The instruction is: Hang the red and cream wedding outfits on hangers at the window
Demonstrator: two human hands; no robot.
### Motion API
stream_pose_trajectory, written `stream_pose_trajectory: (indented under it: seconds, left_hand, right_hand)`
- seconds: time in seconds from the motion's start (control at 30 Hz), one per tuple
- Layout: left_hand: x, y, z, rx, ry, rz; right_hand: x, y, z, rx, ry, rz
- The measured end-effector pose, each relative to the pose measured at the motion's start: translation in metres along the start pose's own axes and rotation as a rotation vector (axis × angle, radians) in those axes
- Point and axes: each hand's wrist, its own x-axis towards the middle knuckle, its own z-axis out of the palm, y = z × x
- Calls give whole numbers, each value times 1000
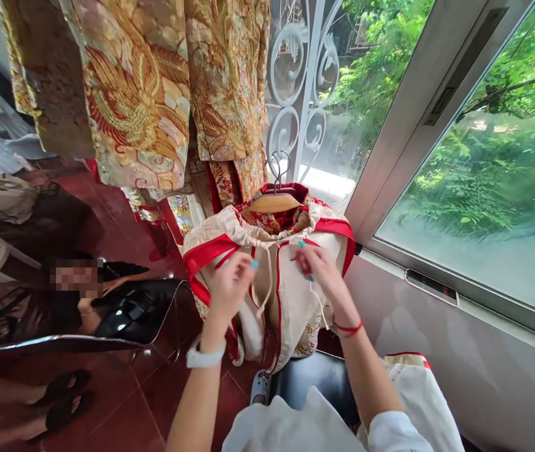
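A cream garment (291, 282) with red trim and a gathered drawstring waist is in front of me, by a wooden hanger (274, 203) carrying a red patterned garment (267, 221). White drawstring cords (268, 276) dangle down its front. My left hand (230, 281) is at the left part of the waist, fingers curled together, slightly blurred. On the other side my right hand (315, 263) has its fingers pinched close to the cloth. What either hand holds, if anything, is too small or blurred to make out.
Gold embroidered garments (135, 94) hang above left. A window frame (404, 113) and a sill with a phone (431, 287) are at right. Below me is a black seat (309, 383), with white cloth (422, 395) beside it. Another person (107, 282) is at left, behind a black chair (154, 307).
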Motion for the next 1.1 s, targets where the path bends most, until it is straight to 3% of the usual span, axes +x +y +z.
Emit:
stream_pose_trajectory:
  seconds: [0.07,0.13,0.23,0.33,0.43,0.5,0.6,0.7,0.87,1.1]
  left_hand:
    - [27,15,-39,103,301,-10]
    - [64,24,-61,316,367,-33]
    - [121,22,-66,616,104,-110]
    - [149,15,-57,694,-138,-128]
    - [146,11,-50,612,-121,-103]
    - [138,10,-44,510,67,-115]
    - [131,14,-32,359,422,-160]
    - [129,25,-18,282,610,-133]
    - [112,39,3,263,627,-10]
    - [102,8,11,362,446,58]
  right_hand:
    - [13,-18,-23,-215,236,-110]
    - [35,-33,-37,-527,420,-172]
    - [72,-44,-42,-962,326,-108]
    - [91,-44,-50,-1117,130,-155]
    - [96,-43,-64,-981,-58,-257]
    - [98,-42,-69,-830,-88,-273]
    - [99,-38,-62,-731,35,-298]
    - [94,-32,-46,-809,173,-357]
    - [87,-14,-26,-983,288,-371]
    - [85,-3,-13,-1005,220,-376]
